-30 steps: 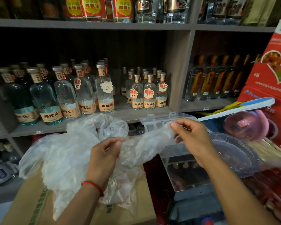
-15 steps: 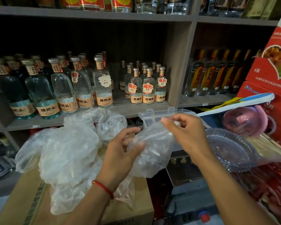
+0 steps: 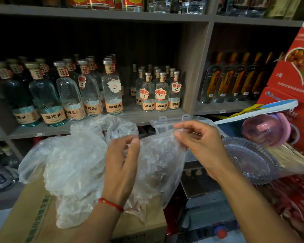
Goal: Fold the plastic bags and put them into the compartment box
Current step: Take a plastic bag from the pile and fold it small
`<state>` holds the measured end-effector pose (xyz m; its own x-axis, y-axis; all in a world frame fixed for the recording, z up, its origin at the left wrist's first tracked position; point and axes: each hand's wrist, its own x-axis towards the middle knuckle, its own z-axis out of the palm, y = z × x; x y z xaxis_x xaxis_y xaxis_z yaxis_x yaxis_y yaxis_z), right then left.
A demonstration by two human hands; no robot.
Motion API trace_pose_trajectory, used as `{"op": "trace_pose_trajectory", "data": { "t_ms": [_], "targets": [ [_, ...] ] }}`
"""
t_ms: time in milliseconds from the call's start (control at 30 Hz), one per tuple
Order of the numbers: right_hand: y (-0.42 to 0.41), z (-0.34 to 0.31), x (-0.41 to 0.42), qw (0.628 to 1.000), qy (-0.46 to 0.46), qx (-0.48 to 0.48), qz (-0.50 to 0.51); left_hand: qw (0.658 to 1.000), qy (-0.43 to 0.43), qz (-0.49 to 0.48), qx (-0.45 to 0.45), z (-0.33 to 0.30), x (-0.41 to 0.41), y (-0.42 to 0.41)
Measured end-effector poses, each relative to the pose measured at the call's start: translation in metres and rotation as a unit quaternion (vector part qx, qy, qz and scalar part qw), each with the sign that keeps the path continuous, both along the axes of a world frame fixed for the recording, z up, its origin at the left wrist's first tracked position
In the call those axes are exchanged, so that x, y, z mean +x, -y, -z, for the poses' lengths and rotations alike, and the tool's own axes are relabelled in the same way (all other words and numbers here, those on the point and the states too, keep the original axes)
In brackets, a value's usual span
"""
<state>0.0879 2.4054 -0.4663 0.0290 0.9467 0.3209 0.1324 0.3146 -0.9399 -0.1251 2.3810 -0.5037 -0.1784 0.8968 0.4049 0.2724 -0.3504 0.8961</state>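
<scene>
Both hands hold one clear plastic bag (image 3: pixel 158 165) up in front of the shelf (image 3: pixel 130 118). The left hand (image 3: pixel 123 165) pinches its top edge between thumb and fingers; the right hand (image 3: pixel 202 146) pinches the opposite corner. A heap of more bags (image 3: pixel 68 160) lies on a cardboard box (image 3: pixel 25 216) at the left. The clear compartment box (image 3: pixel 167 126) sits open just behind the hands.

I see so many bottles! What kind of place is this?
Probably a small shop selling liquor: shelves hold rows of labelled bottles, some carry handwritten price tags, and red product cartons are stacked at the right.
</scene>
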Motion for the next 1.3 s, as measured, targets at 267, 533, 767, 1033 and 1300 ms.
{"op": "trace_pose_trajectory", "data": {
  "t_ms": [267, 533, 767, 1033, 1300],
  "targets": [
    [0.001, -0.003, 0.0, 0.999, -0.012, 0.031, 0.037, 0.999, -0.048, 0.002, -0.012, 0.007, 0.007, -0.002],
    [0.002, -0.003, 0.022, 0.984, 0.16, 0.047, 0.067, 0.992, 0.122, 0.0, -0.008, 0.003, -0.008, -0.006],
    [0.013, -0.014, 0.005, 0.956, 0.245, 0.146, 0.065, 0.977, -0.178, -0.084, 0.08, -0.005, -0.006, 0.004],
    [0.017, -0.012, -0.019, 0.968, 0.21, 0.136, -0.015, 0.997, -0.02, 0.07, 0.012, -0.005, 0.012, 0.006],
    [0.011, 0.004, 0.012, 0.948, 0.249, -0.125, -0.153, 0.956, 0.284, 0.046, -0.064, -0.002, -0.008, -0.006]
  ]
}}
